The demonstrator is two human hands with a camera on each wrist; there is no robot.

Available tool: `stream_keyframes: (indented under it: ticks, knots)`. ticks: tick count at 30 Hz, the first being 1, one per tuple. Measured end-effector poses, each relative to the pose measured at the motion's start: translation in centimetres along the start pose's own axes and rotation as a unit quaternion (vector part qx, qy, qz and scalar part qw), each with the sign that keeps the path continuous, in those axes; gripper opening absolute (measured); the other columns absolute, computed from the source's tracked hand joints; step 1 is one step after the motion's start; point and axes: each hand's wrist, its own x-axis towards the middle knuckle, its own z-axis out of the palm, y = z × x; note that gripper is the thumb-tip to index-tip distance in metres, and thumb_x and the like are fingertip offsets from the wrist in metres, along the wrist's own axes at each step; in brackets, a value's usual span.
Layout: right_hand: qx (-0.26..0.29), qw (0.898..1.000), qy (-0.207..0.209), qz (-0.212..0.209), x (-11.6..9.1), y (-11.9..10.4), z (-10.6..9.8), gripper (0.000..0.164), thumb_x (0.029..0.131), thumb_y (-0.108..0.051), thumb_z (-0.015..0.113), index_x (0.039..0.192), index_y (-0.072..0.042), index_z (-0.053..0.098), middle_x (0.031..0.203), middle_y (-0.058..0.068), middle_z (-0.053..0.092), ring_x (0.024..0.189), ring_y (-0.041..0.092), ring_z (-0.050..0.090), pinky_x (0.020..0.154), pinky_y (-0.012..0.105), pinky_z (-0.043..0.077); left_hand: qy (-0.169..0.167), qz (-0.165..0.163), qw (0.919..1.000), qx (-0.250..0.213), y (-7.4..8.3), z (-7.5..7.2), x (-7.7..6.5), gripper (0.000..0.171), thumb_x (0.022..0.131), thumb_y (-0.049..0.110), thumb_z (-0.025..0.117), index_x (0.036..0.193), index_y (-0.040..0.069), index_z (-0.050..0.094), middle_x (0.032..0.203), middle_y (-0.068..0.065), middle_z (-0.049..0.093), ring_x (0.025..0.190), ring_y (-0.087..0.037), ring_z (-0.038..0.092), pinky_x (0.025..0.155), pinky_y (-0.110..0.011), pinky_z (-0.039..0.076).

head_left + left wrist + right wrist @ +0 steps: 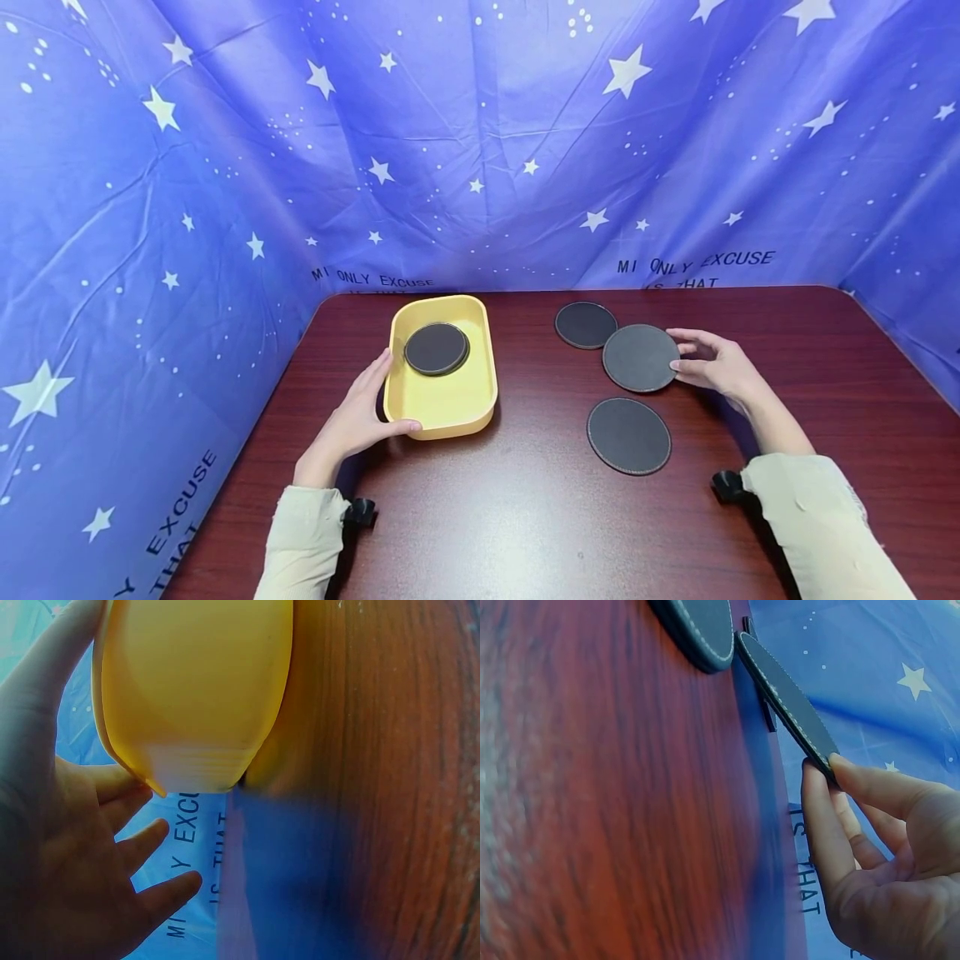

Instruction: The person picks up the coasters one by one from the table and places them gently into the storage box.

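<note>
Broadly, a blue cloth (pixel 480 125) with white stars fills the far, left and right sides. Next in size comes the surface (pixel 525 517), dark red and wood-grained, with a bright glare in its near middle. On its left half, toward the far edge, stands the box (pixel 438 408), yellow and shallow, with rounded corners and its long axis running from near to far.

The left grip (pixel 356 421) rests against the box's left side, fingers fairly straight and spread, thumb at the near left corner; it touches the box without curling round it. The right grip (pixel 712 362) pinches the held disc (pixel 640 358) at its right edge, thumb on the upper face and a finger beneath.

The telling relation, I judge, runs left to right: the held disc extends left from the right grip, toward the box but well apart from it. The right grip is the nearer to this disc, the left one to the box.

The held disc is round, thin and dark grey, pale stitching following its rim; the right wrist view shows it slanted. Its left edge overlaps the far disc (pixel 585 325) in the head view; I cannot tell whether they touch. The near disc (pixel 628 436) lies flat. Inside the box sits the boxed disc (pixel 436 348), another edge showing beneath it.
</note>
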Motion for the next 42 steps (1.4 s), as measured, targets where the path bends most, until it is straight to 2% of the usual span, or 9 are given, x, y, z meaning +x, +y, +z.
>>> stream_keyframes:
  ticks: [6, 16, 30, 42]
  knots:
    - [0.020, 1.000, 0.015, -0.008, 0.1, -0.1, 0.3, 0.046, 0.090, 0.005, 0.067, 0.129, -0.020, 0.063, 0.094, -0.011, 0.068, 0.080, 0.001, 0.069, 0.072, 0.020, 0.060, 0.002, 0.001, 1.0000, -0.008, 0.0, 0.0, 0.0, 0.119, 0.070, 0.052, 0.086, 0.159, 0.008, 0.021, 0.169, -0.006, 0.016, 0.153, -0.037, 0.018, 0.119, -0.061, 0.026]
    - [0.037, 0.999, 0.024, -0.010, 0.4, -0.7, 1.1, 0.050, 0.090, 0.004, 0.069, 0.136, -0.012, 0.059, 0.095, -0.010, 0.068, 0.080, 0.001, 0.071, 0.073, 0.020, 0.060, 0.004, 0.006, 0.9998, -0.016, 0.0, 0.0, 0.1, 0.119, 0.070, 0.049, 0.086, 0.159, 0.006, 0.021, 0.169, -0.007, 0.015, 0.153, -0.039, 0.018, 0.120, -0.060, 0.025]
    - [0.032, 0.999, 0.009, -0.009, 1.2, -1.4, 3.0, 0.051, 0.091, 0.003, 0.067, 0.139, -0.012, 0.057, 0.098, -0.011, 0.067, 0.083, 0.001, 0.070, 0.074, 0.020, 0.060, 0.005, 0.007, 0.9999, -0.009, -0.1, 0.0, 0.2, 0.118, 0.070, 0.050, 0.086, 0.159, 0.006, 0.022, 0.168, -0.009, 0.016, 0.152, -0.040, 0.019, 0.119, -0.061, 0.026]
    - [0.033, 0.999, 0.002, -0.005, 2.0, -1.9, 4.6, 0.053, 0.090, 0.001, 0.069, 0.140, -0.010, 0.055, 0.098, -0.011, 0.068, 0.084, 0.001, 0.070, 0.075, 0.020, 0.060, 0.000, 0.001, 0.9999, -0.012, -0.1, 0.0, 0.1, 0.119, 0.070, 0.049, 0.086, 0.159, 0.007, 0.021, 0.169, -0.006, 0.015, 0.154, -0.035, 0.017, 0.121, -0.060, 0.025]
